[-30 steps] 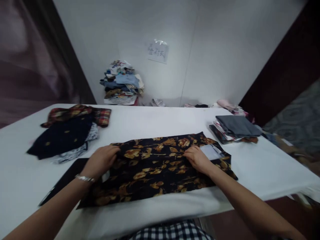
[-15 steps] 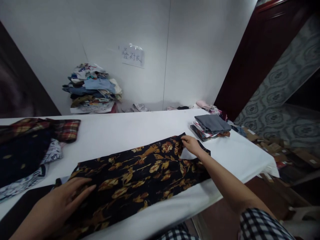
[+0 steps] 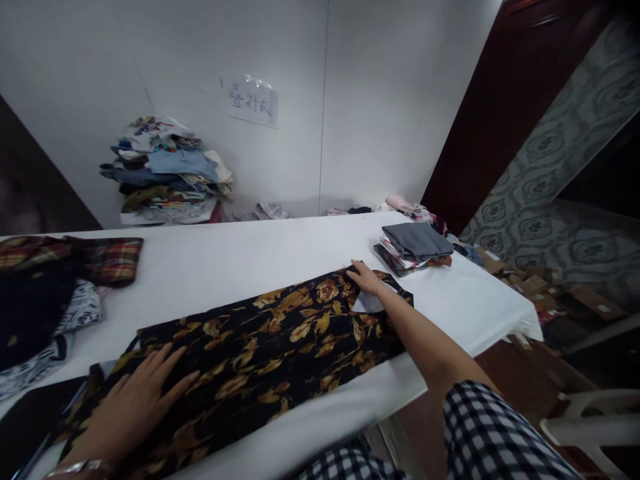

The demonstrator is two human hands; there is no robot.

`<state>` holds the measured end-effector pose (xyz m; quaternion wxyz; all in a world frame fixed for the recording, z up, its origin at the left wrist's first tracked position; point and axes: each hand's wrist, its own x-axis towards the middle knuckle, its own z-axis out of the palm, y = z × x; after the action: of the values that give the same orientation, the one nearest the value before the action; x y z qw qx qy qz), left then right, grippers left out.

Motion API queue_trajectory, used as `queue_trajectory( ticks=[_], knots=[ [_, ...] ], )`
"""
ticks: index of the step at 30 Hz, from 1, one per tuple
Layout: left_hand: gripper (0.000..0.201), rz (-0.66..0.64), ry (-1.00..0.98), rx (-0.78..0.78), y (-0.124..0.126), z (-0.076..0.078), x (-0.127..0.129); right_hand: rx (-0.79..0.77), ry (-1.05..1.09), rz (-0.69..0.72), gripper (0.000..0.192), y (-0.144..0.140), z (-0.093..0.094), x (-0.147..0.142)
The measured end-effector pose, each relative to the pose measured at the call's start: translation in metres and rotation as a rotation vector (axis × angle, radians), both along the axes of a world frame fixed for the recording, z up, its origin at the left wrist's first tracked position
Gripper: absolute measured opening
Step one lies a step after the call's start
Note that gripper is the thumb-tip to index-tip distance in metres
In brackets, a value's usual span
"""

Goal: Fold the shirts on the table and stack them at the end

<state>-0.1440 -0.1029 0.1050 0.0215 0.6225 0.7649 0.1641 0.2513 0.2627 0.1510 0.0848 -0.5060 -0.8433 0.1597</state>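
Note:
A black shirt [image 3: 280, 333] with a brown and gold flower print lies in a long shape across the white table. Flat on its left end rests my left hand [image 3: 137, 403], fingers spread. My right hand [image 3: 367, 279] is on the far edge near the shirt's right end, fingers stretched over the cloth and slightly apart. Just beside that hand, a pale patch [image 3: 367, 303] shows at what looks like the collar opening. A dark flat item [image 3: 37, 417] lies at the lower left, partly under the shirt.
Folded clothes [image 3: 417, 241], grey on top, are stacked at the table's right. Plaid and dark garments [image 3: 107, 259] lie at the left. Against the wall stands a tall clothes pile [image 3: 175, 170], below and left of a handwritten sign [image 3: 253, 102]. Cardboard boxes [image 3: 590, 301] and a white chair [image 3: 595, 420] are at right.
My left hand has flattened and spread on the shirt. My right hand has gone from pinching the far edge to lying over it. The view has shifted slightly.

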Motion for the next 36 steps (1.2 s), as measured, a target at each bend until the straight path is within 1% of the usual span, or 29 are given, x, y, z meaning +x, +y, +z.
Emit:
queue_trajectory(
  ticks=[2,3,4,6,8,10,12,14,16,18,20,23,25,28,32,34,36],
  knots=[
    [0.033,-0.019,-0.025,0.104,0.001,0.002,-0.003,0.049,0.041,0.003,0.058,-0.013,0.011,0.007],
    [0.033,-0.011,-0.033,0.142,0.000,0.005,-0.002,0.071,0.076,0.040,0.056,-0.026,0.015,0.008],
    [0.034,0.026,-0.036,0.173,-0.001,0.008,0.000,0.086,0.117,0.102,0.055,-0.042,0.018,0.007],
    [0.037,0.171,-0.033,0.194,-0.006,0.015,0.010,0.099,0.207,0.277,0.053,-0.081,0.022,0.000],
    [0.046,0.329,-0.038,0.180,-0.014,0.026,0.025,0.089,0.247,0.441,0.053,-0.121,0.026,-0.010],
    [0.052,0.401,-0.047,0.159,-0.023,0.036,0.042,0.089,0.246,0.542,0.053,-0.151,0.030,-0.022],
    [0.053,0.444,-0.046,0.157,-0.033,0.044,0.057,0.116,0.222,0.592,0.054,-0.167,0.034,-0.034],
    [0.051,0.495,-0.036,0.170,-0.045,0.048,0.068,0.156,0.192,0.623,0.054,-0.172,0.033,-0.047],
    [0.049,0.555,-0.025,0.179,-0.058,0.049,0.075,0.190,0.151,0.651,0.055,-0.172,0.026,-0.058],
    [0.048,0.625,-0.015,0.168,-0.070,0.048,0.080,0.188,0.070,0.679,0.057,-0.171,0.012,-0.065],
    [0.047,0.686,-0.012,0.125,-0.080,0.047,0.082,0.165,-0.034,0.701,0.059,-0.170,-0.006,-0.068],
    [0.049,0.765,-0.027,0.023,-0.086,0.050,0.085,0.176,-0.110,0.721,0.059,-0.169,-0.032,-0.068],
    [0.050,0.816,-0.040,-0.055,-0.084,0.054,0.087,0.212,-0.102,0.725,0.059,-0.169,-0.042,-0.066],
    [0.053,0.878,-0.069,-0.141,-0.074,0.061,0.088,0.239,-0.079,0.722,0.060,-0.169,-0.048,-0.065],
    [0.062,0.967,-0.153,-0.177,-0.052,0.063,0.081,0.220,-0.065,0.711,0.060,-0.169,-0.046,-0.067],
    [0.063,0.972,-0.195,-0.188,-0.041,0.062,0.074,0.192,-0.068,0.704,0.060,-0.170,-0.043,-0.068],
    [0.059,0.955,-0.222,-0.198,-0.031,0.060,0.067,0.169,-0.068,0.703,0.060,-0.171,-0.041,-0.068]
  ],
)
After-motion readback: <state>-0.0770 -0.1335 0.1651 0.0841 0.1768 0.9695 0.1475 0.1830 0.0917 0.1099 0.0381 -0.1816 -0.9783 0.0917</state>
